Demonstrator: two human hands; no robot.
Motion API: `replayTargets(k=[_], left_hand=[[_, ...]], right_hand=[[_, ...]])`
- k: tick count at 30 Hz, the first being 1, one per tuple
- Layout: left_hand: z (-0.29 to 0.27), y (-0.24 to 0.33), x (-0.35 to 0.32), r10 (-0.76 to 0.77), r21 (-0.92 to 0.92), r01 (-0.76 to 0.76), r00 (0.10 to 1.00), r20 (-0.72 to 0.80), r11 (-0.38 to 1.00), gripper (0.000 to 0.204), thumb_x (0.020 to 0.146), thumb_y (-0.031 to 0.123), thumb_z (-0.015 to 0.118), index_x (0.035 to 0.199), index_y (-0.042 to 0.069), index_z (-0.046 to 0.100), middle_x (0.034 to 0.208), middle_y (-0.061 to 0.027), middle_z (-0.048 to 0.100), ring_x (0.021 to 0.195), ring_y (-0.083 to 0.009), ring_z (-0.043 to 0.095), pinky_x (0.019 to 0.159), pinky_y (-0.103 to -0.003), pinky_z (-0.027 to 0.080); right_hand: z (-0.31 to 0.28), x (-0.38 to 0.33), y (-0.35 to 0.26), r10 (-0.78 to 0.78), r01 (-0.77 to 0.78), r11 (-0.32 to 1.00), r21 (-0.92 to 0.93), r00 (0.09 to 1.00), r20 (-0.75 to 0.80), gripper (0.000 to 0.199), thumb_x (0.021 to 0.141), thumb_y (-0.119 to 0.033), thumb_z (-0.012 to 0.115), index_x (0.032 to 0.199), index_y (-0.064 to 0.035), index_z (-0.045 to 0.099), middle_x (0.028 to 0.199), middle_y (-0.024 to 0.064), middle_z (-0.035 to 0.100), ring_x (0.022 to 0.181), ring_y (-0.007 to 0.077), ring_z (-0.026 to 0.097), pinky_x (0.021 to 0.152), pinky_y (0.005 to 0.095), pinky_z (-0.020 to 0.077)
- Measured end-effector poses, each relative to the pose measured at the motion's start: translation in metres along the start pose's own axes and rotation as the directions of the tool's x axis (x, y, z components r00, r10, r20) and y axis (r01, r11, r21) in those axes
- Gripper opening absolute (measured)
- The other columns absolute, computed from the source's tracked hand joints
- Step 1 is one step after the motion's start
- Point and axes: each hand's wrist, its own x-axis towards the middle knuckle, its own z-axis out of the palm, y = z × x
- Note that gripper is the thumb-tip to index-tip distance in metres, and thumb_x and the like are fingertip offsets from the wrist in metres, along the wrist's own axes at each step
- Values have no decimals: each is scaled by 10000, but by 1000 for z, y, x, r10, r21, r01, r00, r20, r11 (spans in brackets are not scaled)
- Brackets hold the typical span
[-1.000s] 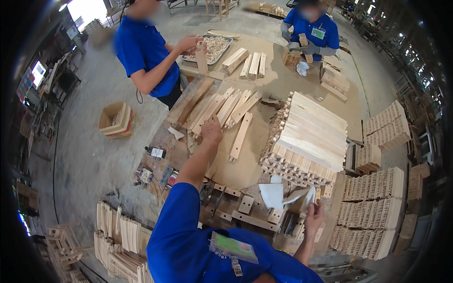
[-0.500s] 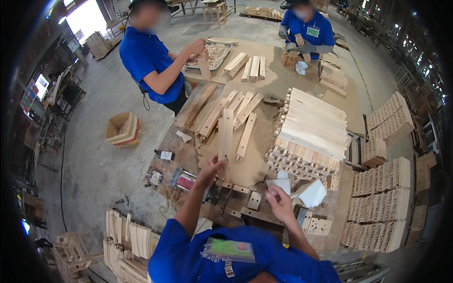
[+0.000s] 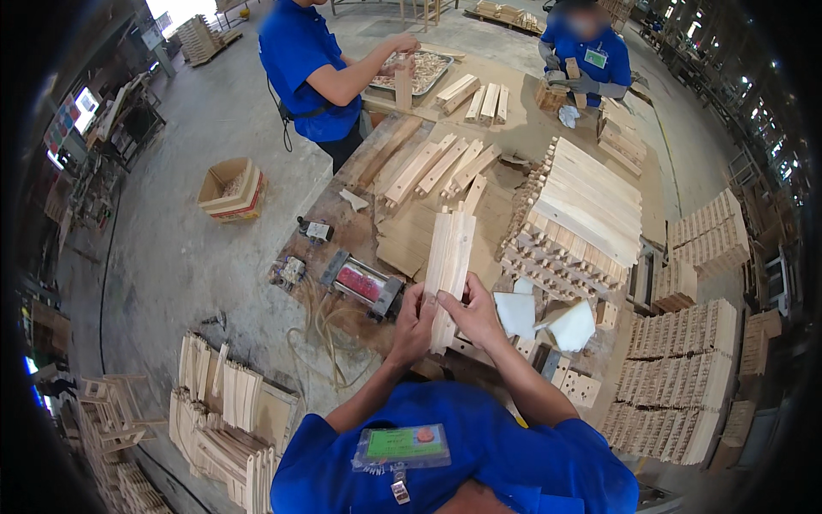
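Workshop floor [image 3: 188, 274]: grey concrete, broad around the work area, dim toward the right, bright at upper left.
Desk [image 3: 355, 227]: worn brown top, partly covered by a cardboard sheet [image 3: 407, 240]; shared with a left co-worker [image 3: 312, 77] and a right co-worker [image 3: 591, 43], both at the far side.
Timber piles [image 3: 672, 381]: pale, layered, right of the desk.
Desk stack [image 3: 582, 206]: many strips, side by side, several layers deep; judged the portion already arranged.
Loose strips [image 3: 441, 164]: several, spread in a rough fan beyond the hands, left of the desk stack; judged the portion left, hence work only partly complete.
Cardboard box [image 3: 240, 206]: open, on the floor, left of the desk.
Held strips [image 3: 449, 248]: side by side, above the near part of the desk, far ends pointing away from the body; exact count unclear; judged mid-handling, not yet set down.
Air cylinder [image 3: 364, 281]: red inside, on the desk, left of the held strips.
Left hand [image 3: 417, 321]: clamped on the left edge of the held strips.
Right hand [image 3: 475, 313]: clamped on the right edge, thumb across the face.
Foam sheets [image 3: 515, 313]: white, just right of the right hand.
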Motion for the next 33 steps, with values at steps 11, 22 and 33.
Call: replayTargets(k=[11, 22, 33], left_hand=[[0, 25, -3, -97, -153, 131, 973, 211, 979, 456, 1069, 108, 625, 1478, -15, 467, 1349, -118, 620, 1197, -161, 620, 1070, -341, 495], [0, 40, 3, -202, -200, 274, 926, 318, 941, 617, 966, 97, 761, 1486, 0, 444, 1333, -83, 631, 1216, -152, 614, 1065, -342, 503], [2, 25, 3, -220, -248, 280, 945, 241, 928, 545, 978, 126, 766, 1420, 10, 468, 1238, -94, 666, 1121, -162, 662, 988, -352, 557]], right_hand=[[-17, -26, -10, -38, 30, 996, 88, 996, 86, 523, 1008, -189, 758, 1449, -14, 540, 1238, 66, 695, 1116, 128, 636, 980, 306, 520], [-28, -33, -5, -4, 22, 991, -129, 991, 133, 472, 1092, -310, 629, 1472, -36, 568, 1321, 67, 672, 1203, 164, 601, 1053, 333, 480], [-33, -28, -14, -17, 16, 996, -93, 1000, -9, 341, 1004, -151, 750, 1288, -14, 622, 1102, 35, 704, 964, 100, 628, 881, 283, 519]])
